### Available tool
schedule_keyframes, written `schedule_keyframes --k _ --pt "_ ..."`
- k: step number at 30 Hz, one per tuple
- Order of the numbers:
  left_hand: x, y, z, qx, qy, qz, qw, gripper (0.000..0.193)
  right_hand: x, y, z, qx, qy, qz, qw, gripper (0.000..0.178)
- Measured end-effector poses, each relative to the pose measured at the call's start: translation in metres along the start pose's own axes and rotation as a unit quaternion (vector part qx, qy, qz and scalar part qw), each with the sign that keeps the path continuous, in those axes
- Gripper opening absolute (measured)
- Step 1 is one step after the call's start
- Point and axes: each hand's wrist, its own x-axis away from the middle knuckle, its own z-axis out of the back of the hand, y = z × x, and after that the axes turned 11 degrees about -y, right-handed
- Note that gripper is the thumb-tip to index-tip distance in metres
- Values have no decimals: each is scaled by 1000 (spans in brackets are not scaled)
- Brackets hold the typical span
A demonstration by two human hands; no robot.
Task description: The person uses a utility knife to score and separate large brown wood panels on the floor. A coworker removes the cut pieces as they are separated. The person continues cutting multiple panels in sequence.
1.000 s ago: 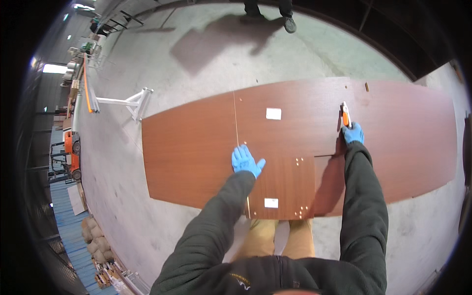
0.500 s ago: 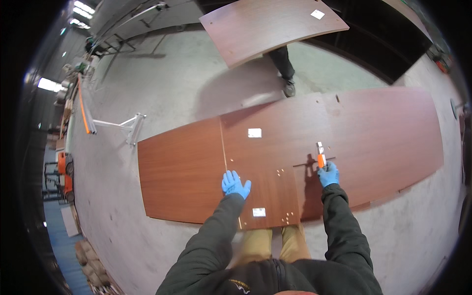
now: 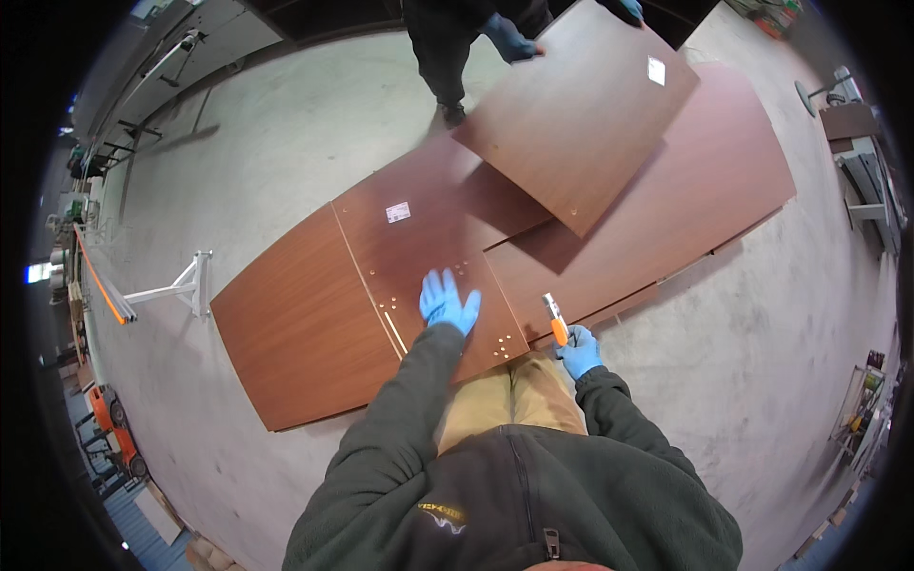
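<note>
Nearest me are the front of my dark green fleece jacket (image 3: 590,466) and my tan trousers (image 3: 514,400), close against the near edge of the boards. My blue-gloved right hand (image 3: 579,352) is wrapped around an orange-and-silver hand tool (image 3: 555,319), its silver end pointing away from me, just beyond the right edge of a smaller rectangular reddish-brown wood-look panel (image 3: 490,300). My blue-gloved left hand (image 3: 447,303) grips nothing: it is spread wide, palm down, on that smaller panel, the thumb out to the right. Small pale round spots (image 3: 502,348) cluster at the panel's near right corner; whether they are holes or fittings, I cannot tell. The smaller panel lies on a long reddish-brown wood-look top (image 3: 286,328) with bowed long sides, which carries a white rectangular label (image 3: 397,212) beyond my left hand. Farther out, a second rectangular brown wood-look panel (image 3: 581,119) slants over the long top and shades it; 2 gloved hands of a co-worker in dark clothes (image 3: 443,52) hold its far side. A white metal stand (image 3: 181,285) and, well apart, an orange forklift (image 3: 116,433) are on the grey concrete floor (image 3: 695,400) to my left.
</note>
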Motion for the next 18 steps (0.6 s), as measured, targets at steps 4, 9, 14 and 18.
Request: schedule_keyframes --k 4,9,14,18 --pt "-59 69 0 27 16 -55 998 99 -15 17 16 -21 120 36 992 37" --pt "-99 140 -23 177 -117 8 977 107 -79 70 66 -88 384 204 896 49" --pt "-115 184 -96 388 -93 128 908 111 -124 127 133 -208 409 7 889 36" --pt "-128 176 -128 480 -59 176 857 84 -118 146 158 -329 375 -87 862 28"
